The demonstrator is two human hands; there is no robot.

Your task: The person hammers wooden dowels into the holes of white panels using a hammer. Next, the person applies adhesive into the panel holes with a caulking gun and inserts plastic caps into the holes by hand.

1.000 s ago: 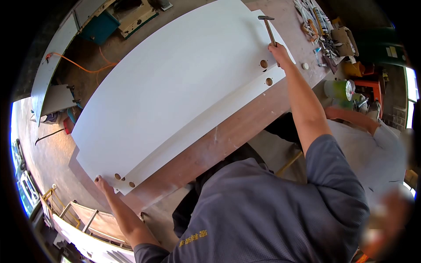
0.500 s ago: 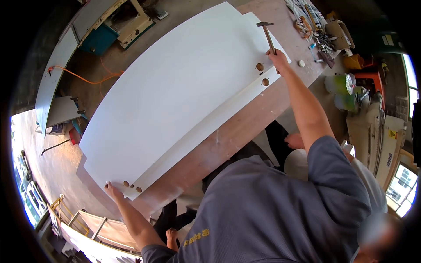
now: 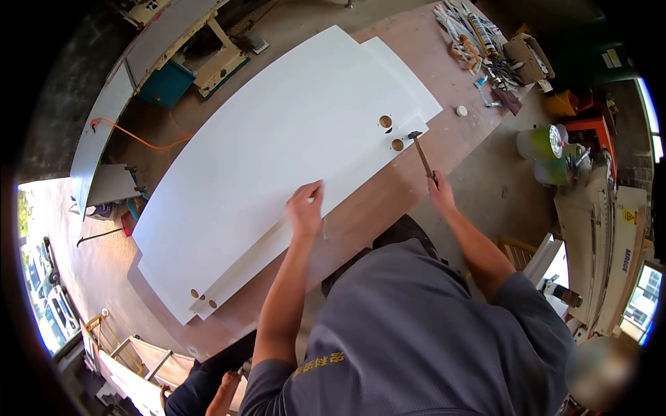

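Fingers of the right hand point(image 3: 441, 193) closed round the lower handle of a hammer point(image 3: 422, 155); as seen from above, the hand is at the near edge of the table point(image 3: 479, 142), shaft slanting up and away from the person. Hammer head at the right part of the panel's near edge, just beside the nearer of two round holes point(image 3: 397, 145); contact with the panel cannot be told from this view.

Left hand point(image 3: 304, 210): fingers bent, thumb and index close together, over the panel near the middle of its near edge. Cannot tell whether a small item is pinched there, or whether the hand touches the surface.

White panel point(image 3: 263, 166): flat on the table, long curved side away from the person, a strip of tabletop showing along the near edge. More round holes point(image 3: 213, 304) at its near left corner.

Table, right end: small white cap point(image 3: 461, 111) between panel and right corner; jumbled tools point(image 3: 479, 41) and a carton point(image 3: 528, 59) along the right edge. Lower left, off the table's near edge: another person's hand point(image 3: 229, 383).
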